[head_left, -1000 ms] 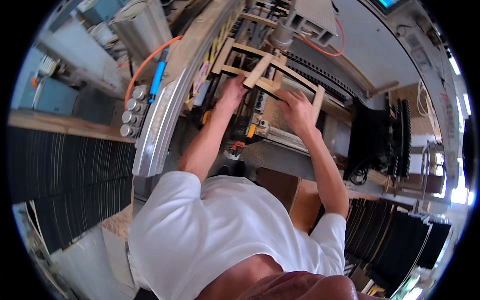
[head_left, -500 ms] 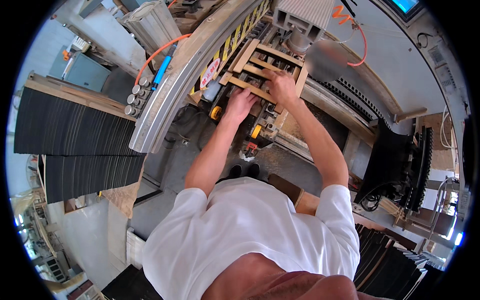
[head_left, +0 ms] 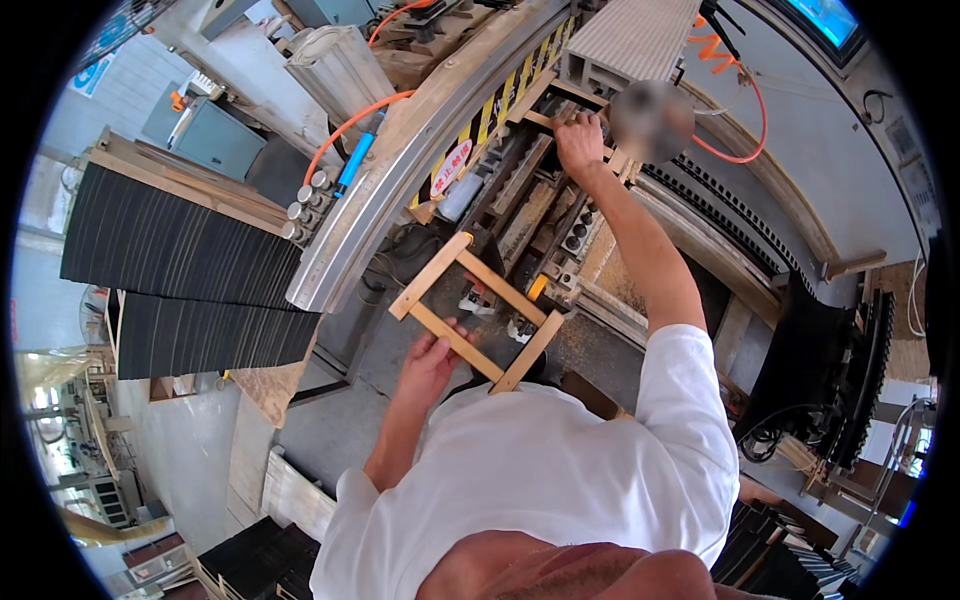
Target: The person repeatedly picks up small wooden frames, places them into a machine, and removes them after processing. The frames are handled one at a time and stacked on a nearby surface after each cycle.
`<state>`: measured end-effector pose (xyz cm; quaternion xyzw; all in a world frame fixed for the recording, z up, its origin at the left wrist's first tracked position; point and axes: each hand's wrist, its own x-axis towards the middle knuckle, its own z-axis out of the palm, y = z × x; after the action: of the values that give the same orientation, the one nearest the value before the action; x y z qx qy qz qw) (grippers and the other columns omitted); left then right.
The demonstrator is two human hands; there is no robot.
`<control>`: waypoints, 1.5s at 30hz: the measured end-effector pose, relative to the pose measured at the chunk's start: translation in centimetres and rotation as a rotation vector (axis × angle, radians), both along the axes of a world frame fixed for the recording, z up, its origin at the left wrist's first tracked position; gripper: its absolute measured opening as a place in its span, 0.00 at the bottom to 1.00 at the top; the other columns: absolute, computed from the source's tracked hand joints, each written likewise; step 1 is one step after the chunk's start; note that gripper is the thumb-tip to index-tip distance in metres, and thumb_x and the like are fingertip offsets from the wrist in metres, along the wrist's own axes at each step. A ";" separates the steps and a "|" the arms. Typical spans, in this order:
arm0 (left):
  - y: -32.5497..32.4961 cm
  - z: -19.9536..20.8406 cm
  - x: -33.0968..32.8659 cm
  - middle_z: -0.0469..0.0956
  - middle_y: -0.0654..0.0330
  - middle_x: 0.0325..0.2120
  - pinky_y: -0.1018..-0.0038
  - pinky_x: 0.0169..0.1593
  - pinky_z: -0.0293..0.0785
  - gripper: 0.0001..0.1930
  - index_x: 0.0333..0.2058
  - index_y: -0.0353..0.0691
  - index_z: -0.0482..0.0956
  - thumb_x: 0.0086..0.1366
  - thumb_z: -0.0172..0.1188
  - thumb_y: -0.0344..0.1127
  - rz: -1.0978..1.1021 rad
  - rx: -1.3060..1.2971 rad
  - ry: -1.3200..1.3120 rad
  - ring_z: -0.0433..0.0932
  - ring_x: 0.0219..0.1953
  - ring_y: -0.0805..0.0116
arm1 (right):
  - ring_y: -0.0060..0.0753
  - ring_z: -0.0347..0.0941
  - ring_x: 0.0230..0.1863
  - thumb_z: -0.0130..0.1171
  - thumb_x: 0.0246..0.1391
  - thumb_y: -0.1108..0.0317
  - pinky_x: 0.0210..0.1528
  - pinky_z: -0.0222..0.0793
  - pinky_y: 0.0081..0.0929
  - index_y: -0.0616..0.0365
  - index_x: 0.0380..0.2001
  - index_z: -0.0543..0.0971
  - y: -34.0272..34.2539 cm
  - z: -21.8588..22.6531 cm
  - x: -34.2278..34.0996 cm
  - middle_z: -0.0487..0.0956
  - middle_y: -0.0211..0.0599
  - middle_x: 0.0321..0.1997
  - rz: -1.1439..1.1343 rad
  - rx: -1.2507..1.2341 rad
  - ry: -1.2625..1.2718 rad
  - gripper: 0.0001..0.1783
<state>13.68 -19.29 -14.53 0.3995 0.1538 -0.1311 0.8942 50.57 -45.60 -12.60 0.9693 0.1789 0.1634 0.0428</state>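
My left hand (head_left: 428,365) holds a rectangular wooden frame (head_left: 503,287) by its near bar, close in front of my shirt. The frame hangs tilted in the air, its corner ends sticking out a little. Farther off, my right hand (head_left: 580,148) has its fingers closed over a bar of a second wooden frame (head_left: 534,97) on the machine bed. That frame is partly hidden by my hand and by a blurred round patch beside it.
A curved metal guard rail (head_left: 340,235) with a blue cylinder (head_left: 354,165) runs along the left. Stacked black-edged panels (head_left: 190,250) stand farther left. An orange coiled hose (head_left: 710,45) hangs at the back right, and slotted black strips (head_left: 720,210) line the machine's right.
One wooden frame has come off the machine bed toward my body in my left hand. My right hand has moved farther away along the bed, onto another frame.
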 end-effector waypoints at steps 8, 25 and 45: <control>2.9 -0.8 -2.7 0.73 0.55 0.47 0.62 0.61 0.65 0.17 0.54 0.36 0.66 0.67 0.51 0.31 0.045 0.050 0.041 0.71 0.55 0.55 | 0.42 0.73 0.47 0.56 0.48 0.69 0.51 0.59 0.37 0.58 0.39 0.77 0.1 0.4 6.9 0.82 0.41 0.35 -0.048 -0.223 0.054 0.12; 11.9 -6.1 -3.5 0.75 0.57 0.45 0.65 0.55 0.71 0.18 0.50 0.37 0.69 0.64 0.58 0.36 0.135 -0.009 0.183 0.75 0.51 0.61 | 0.49 0.74 0.49 0.56 0.42 0.77 0.47 0.71 0.43 0.53 0.38 0.81 -1.7 1.0 12.7 0.80 0.43 0.43 -0.137 0.073 0.315 0.16; 9.6 -12.8 -5.3 0.76 0.57 0.44 0.69 0.49 0.74 0.16 0.49 0.35 0.72 0.65 0.55 0.36 0.381 0.454 0.396 0.76 0.47 0.64 | 0.52 0.74 0.47 0.58 0.48 0.69 0.45 0.73 0.47 0.57 0.39 0.76 -1.6 0.3 14.2 0.79 0.45 0.43 0.057 -0.126 0.314 0.12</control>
<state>8.37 -9.68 -27.37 0.5188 0.4212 0.0005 0.7439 64.76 -47.23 -12.26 0.9728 0.2205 -0.0005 0.0703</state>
